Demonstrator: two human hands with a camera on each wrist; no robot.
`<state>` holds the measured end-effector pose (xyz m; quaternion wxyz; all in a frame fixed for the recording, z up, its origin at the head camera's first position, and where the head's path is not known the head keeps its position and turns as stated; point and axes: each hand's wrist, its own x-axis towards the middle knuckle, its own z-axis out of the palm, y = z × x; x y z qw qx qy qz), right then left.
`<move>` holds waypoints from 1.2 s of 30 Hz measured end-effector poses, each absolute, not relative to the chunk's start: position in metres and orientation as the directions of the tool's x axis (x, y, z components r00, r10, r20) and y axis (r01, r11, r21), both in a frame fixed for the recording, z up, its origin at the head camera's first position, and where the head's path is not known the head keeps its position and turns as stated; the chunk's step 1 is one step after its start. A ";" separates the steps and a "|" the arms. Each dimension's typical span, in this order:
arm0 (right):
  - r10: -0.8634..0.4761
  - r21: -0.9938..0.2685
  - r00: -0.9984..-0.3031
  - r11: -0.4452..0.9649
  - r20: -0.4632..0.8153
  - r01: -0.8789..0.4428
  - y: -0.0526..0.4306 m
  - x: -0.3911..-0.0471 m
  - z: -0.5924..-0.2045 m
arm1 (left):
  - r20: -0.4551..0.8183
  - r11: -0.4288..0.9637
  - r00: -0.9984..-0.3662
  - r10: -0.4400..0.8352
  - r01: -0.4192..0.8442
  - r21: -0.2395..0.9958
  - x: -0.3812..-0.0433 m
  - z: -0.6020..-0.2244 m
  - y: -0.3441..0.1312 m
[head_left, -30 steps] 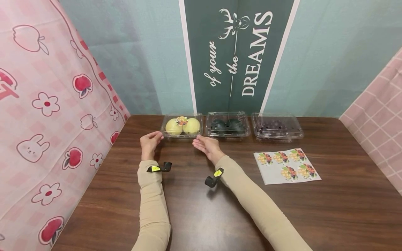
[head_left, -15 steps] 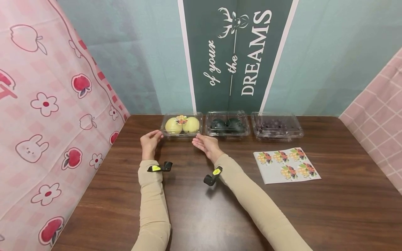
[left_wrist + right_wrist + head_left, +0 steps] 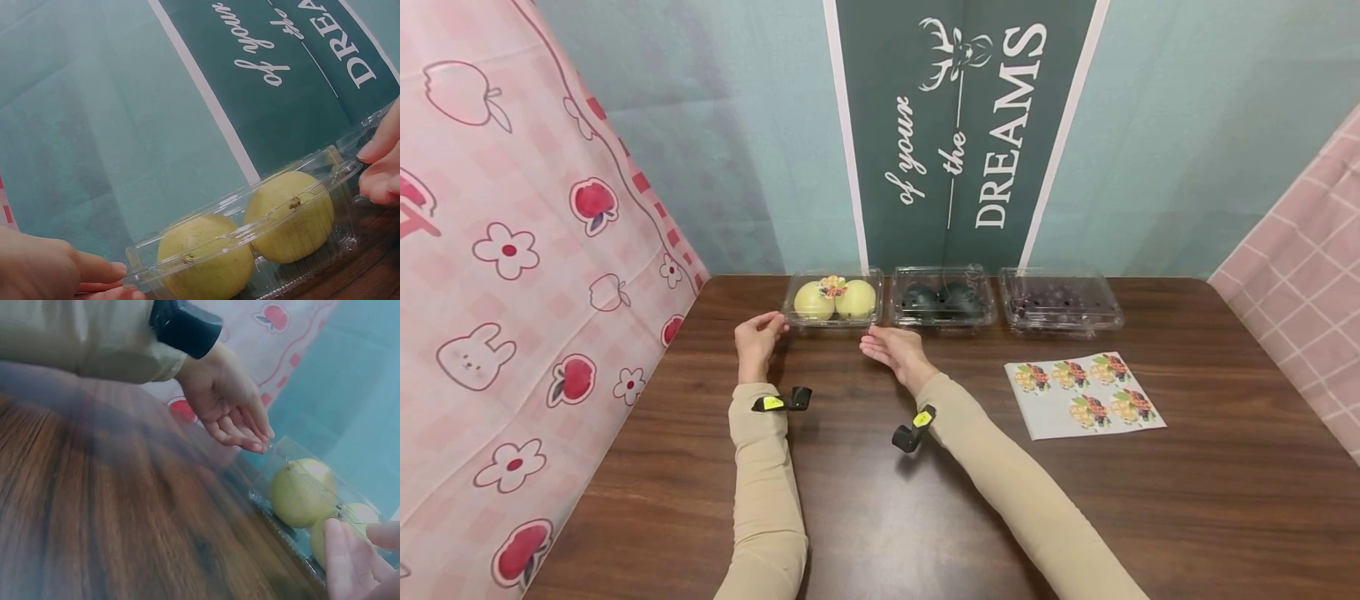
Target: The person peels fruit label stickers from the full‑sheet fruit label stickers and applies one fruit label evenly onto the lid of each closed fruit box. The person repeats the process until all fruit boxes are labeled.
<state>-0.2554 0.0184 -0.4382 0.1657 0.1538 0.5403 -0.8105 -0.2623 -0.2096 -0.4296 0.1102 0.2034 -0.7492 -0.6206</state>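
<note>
In the head view a clear plastic clamshell box [image 3: 835, 324] with two pale yellow-green round fruits [image 3: 814, 302] stands at the back left of the table. A colourful fruit sticker [image 3: 832, 287] sits on its lid. My left hand [image 3: 760, 340] pinches the box's near left corner with thumb and fingertips. At the near right corner, my right hand [image 3: 898, 350] has its thumb above the rim and fingers below, pinching the edge. The left wrist view shows both hands at the two ends of the box's rim [image 3: 244, 232], its lid down over the fruits.
To the right stand a clear box [image 3: 943, 320] of dark round fruits and another box [image 3: 1063, 318] of small dark purple fruits. A white sticker sheet [image 3: 1041, 419] with several fruit stickers lies on the brown wooden table [image 3: 880, 517]. Curtains [image 3: 760, 150] hang behind.
My right hand has shifted very slightly toward me at the box's right corner, its wrist turning a little. The left hand and the boxes stay in place.
</note>
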 end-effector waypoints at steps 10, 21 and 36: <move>-0.093 -0.907 -0.930 -0.204 -0.356 0.368 0.034 -0.247 -0.442 | 0.000 0.299 -0.884 -0.468 -0.158 0.941 -0.256 -0.420 -0.211; -0.089 -0.925 -0.942 -0.179 -0.323 0.334 0.063 -0.242 -0.444 | 0.095 0.450 -0.899 -0.428 -0.121 0.885 -0.250 -0.402 -0.205; -0.113 -0.910 -0.936 -0.218 -0.334 0.351 0.109 -0.238 -0.442 | 0.083 0.457 -0.956 -0.280 -0.057 0.887 -0.254 -0.393 -0.165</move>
